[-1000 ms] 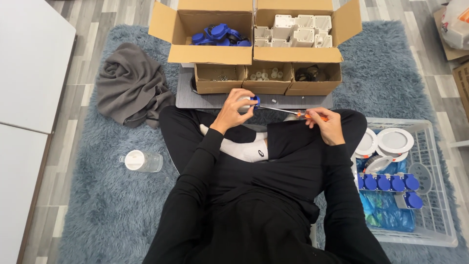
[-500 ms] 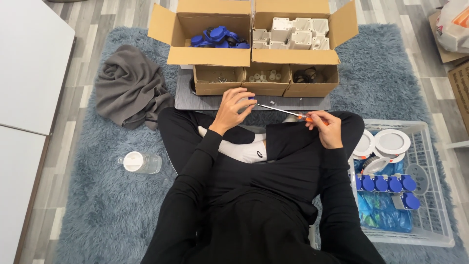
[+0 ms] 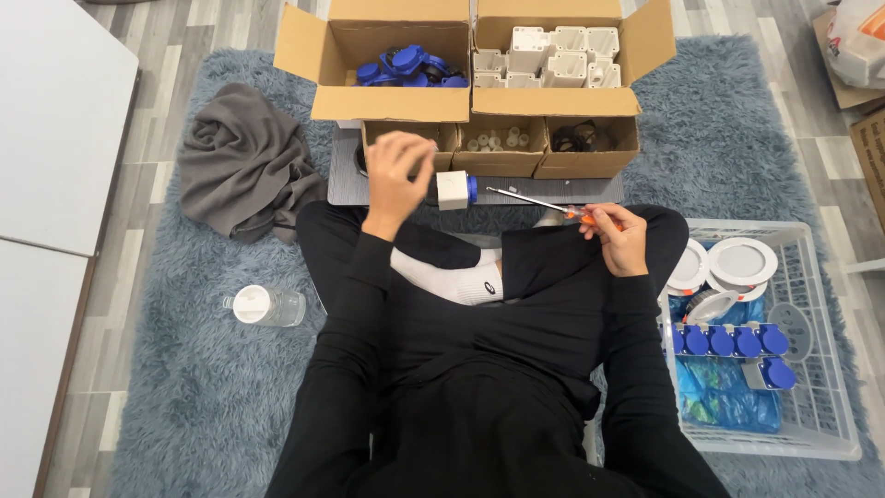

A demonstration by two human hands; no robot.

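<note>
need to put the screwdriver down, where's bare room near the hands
Bare rug lies below the bottle, and more right of the small boxes. The white basket is crowded.

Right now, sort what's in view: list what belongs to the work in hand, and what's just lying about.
In the work: screwdriver in right hand; white and blue socket box by left hand; parts cartons.
Lying about: grey cloth; bottle.

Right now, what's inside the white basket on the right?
The white basket holds white round light fittings, a row of blue-capped sockets and blue plastic bags. Whatever lies under the bags is covered.
</note>
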